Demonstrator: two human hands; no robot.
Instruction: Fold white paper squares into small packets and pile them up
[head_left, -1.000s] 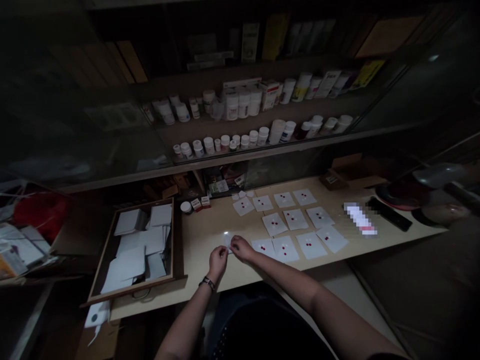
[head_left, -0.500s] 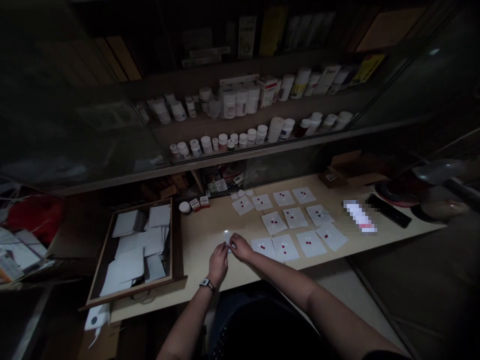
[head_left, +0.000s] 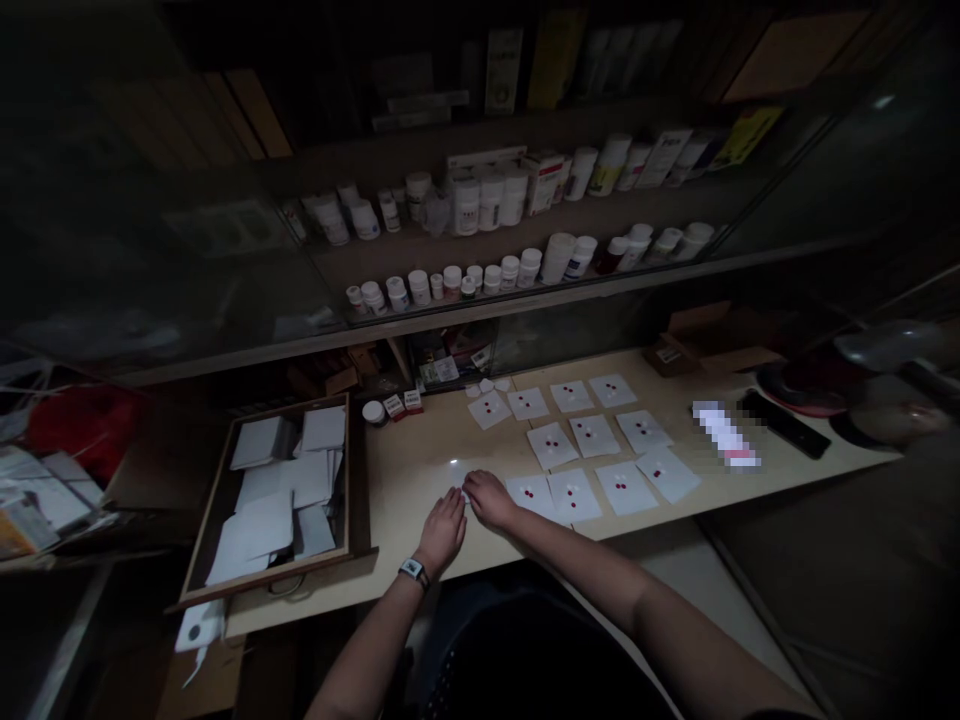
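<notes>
The flattened left hand point(head_left: 444, 527) and curled right hand point(head_left: 489, 500), its grip unclear, apparently fold a small white paper point(head_left: 463, 497); next calls for firm creasing.

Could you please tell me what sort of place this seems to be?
Probably a small pharmacy or clinic dispensary: bottles line the shelves, red and white pills lie on paper squares, and a drawer holds more paper.

White bottles point(head_left: 490, 202) line the shelves point(head_left: 525, 303) above an open cardboard box point(head_left: 671, 358) and dark phone point(head_left: 786, 426).
</notes>
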